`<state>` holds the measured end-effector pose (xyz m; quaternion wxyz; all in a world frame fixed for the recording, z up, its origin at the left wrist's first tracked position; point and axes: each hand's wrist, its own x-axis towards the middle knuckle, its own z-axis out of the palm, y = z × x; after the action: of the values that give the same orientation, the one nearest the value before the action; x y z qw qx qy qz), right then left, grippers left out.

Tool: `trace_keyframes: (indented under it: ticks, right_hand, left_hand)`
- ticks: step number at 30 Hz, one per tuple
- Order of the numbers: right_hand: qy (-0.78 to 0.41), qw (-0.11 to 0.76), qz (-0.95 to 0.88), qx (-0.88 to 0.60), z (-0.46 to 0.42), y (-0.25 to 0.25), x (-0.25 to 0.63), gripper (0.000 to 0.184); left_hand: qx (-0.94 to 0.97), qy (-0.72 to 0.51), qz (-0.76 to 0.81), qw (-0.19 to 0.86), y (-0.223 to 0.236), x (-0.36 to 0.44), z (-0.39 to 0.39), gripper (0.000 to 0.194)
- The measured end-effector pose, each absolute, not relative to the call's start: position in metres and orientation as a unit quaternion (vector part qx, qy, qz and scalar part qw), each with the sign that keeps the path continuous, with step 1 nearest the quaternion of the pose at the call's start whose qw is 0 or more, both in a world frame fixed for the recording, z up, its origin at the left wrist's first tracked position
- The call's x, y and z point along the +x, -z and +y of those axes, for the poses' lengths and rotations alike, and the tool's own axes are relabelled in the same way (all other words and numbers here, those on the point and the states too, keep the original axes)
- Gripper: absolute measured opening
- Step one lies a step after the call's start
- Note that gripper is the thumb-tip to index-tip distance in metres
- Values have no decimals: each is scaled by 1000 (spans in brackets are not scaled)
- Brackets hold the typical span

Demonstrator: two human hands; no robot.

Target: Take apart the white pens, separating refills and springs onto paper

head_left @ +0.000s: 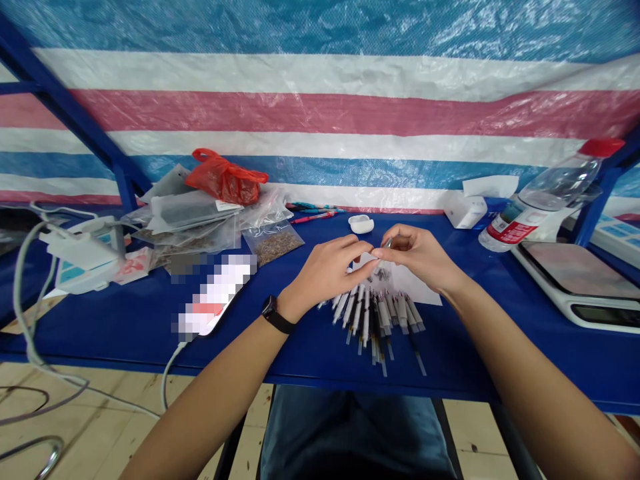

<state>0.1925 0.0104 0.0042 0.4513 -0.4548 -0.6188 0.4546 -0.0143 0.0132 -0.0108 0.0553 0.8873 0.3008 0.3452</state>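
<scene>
My left hand and my right hand meet above the middle of the blue table, their fingertips nearly touching. Pinched in my right fingertips is a small metal piece, possibly a pen tip. Whatever my left fingers touch is hidden by them. Just below my hands, several slim pens or refills with clear barrels lie fanned out. Their upper ends rest on a white paper sheet. A black smartwatch circles my left wrist.
A blurred phone lies on a white charging cable left of my hands. Behind it are plastic bags and a seed packet. A water bottle and digital scale stand right; an earbud case sits behind.
</scene>
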Motion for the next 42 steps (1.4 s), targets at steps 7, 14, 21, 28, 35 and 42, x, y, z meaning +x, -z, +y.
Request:
trace_keyframes:
  ticks: [7,14,21,28,35,42]
  right_hand:
    - [-442,488,-603,-451,10,-1,191,48]
    - [-395,535,-567,-486,15,-4,193,54]
    - [-358,559,-526,-532,20,-6,202,55]
    - [-302,561,-555,-534,21,-6,208,54]
    - [-287,543,-581,-534,15,-10,206,53]
    - [-277,546,-581,-537,17,-9,207,52]
  left_hand:
    - [889,-348,291,57,12,-14,13,22]
    - [912,-252,304,111,7,-16,12,31]
    - [942,-196,248,110,1,-7,-13,90]
    - [905,-230,358,-12,10,1,-68,15]
    - [841,-212,497,-36,28,9,-103,12]
    - [843,-172,509,-25,33,18,-99,7]
